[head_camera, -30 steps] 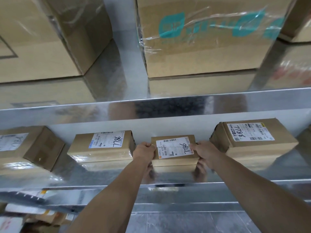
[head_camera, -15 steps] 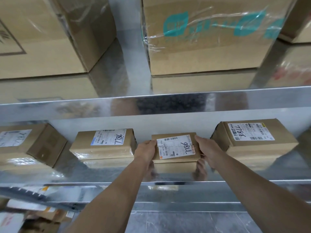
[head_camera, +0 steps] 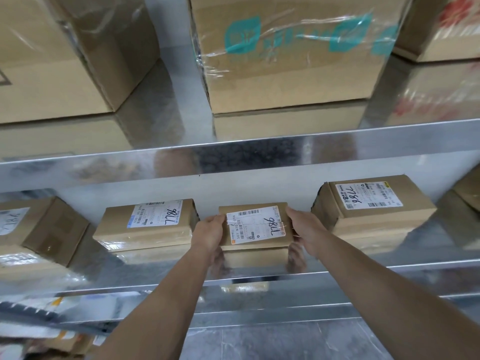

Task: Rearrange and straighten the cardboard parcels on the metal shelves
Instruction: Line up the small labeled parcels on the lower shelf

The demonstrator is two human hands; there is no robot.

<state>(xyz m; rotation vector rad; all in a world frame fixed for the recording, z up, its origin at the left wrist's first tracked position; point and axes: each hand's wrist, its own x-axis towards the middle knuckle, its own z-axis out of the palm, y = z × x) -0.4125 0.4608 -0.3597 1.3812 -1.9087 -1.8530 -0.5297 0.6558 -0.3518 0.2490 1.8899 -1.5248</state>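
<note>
The right hand (head_camera: 305, 229) had slid along the small labelled parcel (head_camera: 255, 226) towards its rear right corner. The left hand (head_camera: 209, 229) gripped the parcel's left side and the right its right side, fingers curled round the edges. The parcel sat at centre frame on the middle metal shelf (head_camera: 155, 279), between a wider labelled parcel (head_camera: 145, 224) on the left and a labelled box (head_camera: 374, 211) on the right, apart from both. Above stood a teal-printed carton (head_camera: 288, 61).

Light diffuse, bright; shadows soft. Shiny silver metal shelf edge (head_camera: 259, 157) gives hazy reflections; clear plastic wrap (head_camera: 298, 40) above it glares. Below-left of it: blur, wide-angle bowing.
</note>
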